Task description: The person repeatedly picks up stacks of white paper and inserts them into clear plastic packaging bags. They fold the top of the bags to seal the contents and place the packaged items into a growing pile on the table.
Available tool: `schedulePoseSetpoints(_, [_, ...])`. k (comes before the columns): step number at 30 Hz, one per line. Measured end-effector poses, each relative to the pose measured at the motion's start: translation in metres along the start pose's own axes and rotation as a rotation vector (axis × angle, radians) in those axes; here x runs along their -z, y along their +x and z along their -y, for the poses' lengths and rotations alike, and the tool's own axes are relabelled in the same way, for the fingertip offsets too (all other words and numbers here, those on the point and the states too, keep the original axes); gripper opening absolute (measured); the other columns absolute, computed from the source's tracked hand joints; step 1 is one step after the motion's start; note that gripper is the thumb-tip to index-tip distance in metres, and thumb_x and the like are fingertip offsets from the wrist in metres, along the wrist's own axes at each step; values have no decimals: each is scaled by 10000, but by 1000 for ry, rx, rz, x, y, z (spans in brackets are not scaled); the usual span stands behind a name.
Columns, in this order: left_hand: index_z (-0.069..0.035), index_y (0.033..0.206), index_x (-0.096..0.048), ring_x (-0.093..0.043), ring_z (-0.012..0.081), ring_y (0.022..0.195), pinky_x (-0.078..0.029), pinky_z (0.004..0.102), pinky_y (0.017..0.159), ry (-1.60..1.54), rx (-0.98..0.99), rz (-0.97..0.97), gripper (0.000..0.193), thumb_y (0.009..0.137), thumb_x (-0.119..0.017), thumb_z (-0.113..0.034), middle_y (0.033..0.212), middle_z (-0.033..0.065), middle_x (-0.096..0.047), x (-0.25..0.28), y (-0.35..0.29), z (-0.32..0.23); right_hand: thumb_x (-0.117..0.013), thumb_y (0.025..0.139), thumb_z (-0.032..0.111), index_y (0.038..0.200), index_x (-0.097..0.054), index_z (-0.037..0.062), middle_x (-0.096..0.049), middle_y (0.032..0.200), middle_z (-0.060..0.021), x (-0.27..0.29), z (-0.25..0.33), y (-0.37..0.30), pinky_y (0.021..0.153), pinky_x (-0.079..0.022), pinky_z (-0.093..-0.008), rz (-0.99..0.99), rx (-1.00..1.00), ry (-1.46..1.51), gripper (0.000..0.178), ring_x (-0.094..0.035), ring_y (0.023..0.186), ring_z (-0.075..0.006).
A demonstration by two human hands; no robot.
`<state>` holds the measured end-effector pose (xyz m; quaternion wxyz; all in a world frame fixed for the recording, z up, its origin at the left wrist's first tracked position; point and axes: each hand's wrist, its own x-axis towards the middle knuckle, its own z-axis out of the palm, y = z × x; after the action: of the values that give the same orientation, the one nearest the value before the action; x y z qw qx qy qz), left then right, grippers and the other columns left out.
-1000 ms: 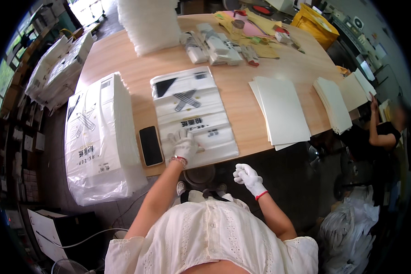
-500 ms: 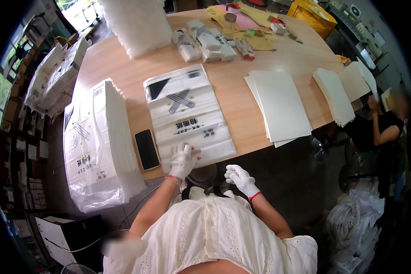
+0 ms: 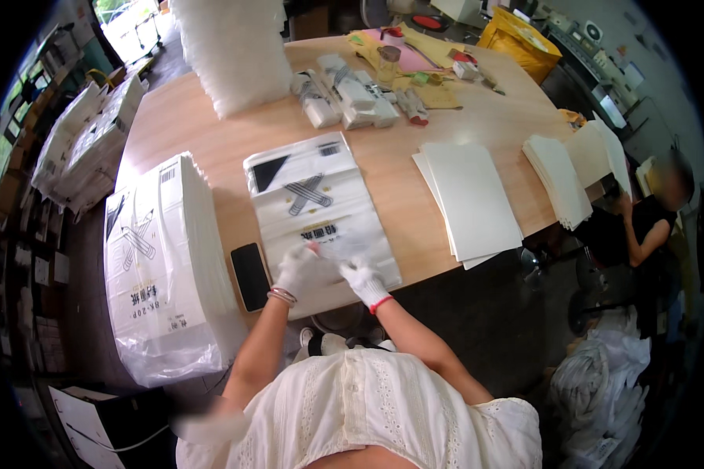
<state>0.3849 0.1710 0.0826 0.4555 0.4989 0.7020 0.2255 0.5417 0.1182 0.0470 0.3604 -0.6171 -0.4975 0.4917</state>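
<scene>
My left hand (image 3: pixel 296 270), in a white knit glove, is at the near part of a flat printed plastic bag (image 3: pixel 313 211) lying on top of others. Its fingers are bent closed at the bag's near end, partly smeared by motion. Close to its right, my right hand (image 3: pixel 362 280), also gloved, has its fingers pinched on the bag's near edge. A clear, crinkled bit of the plastic rises between the two hands. Just left of the left hand lies a black phone (image 3: pixel 250 276).
A tall pile of packed printed bags (image 3: pixel 160 258) stands at the left table edge. White paper sheets (image 3: pixel 473 203) and a narrower paper stack (image 3: pixel 557 181) lie right. A fluffy-edged white stack (image 3: pixel 235 59) and wrapped packs (image 3: pixel 344 90) are behind. A person (image 3: pixel 641 223) sits far right.
My right hand has come up from below the table edge to the bag, beside my left. My left hand has shifted slightly, and the bag's near end is lifted between them.
</scene>
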Motion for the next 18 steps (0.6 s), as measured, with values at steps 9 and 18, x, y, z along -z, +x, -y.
schedulePoseSetpoints(9, [-49, 1123, -529, -470, 47, 601, -372, 175, 521, -577, -166, 366, 252, 879, -466, -50, 908, 48, -639, 32, 5, -83, -610, 745, 71, 1053, -510, 53, -510, 1140, -163, -11, 60, 7, 849, -428, -436, -157, 601, -542, 324, -484, 1059, -341])
schedulePoseSetpoints(18, [-70, 1183, -517, -576, 298, 933, -463, 391, 818, 499, -969, -255, 429, 784, -642, -165, 981, 121, -623, 44, -27, -120, -566, 842, 238, 1010, -584, 75, -611, 976, -127, 88, 22, -27, 848, -446, -386, -13, 352, -467, 235, -562, 994, -299])
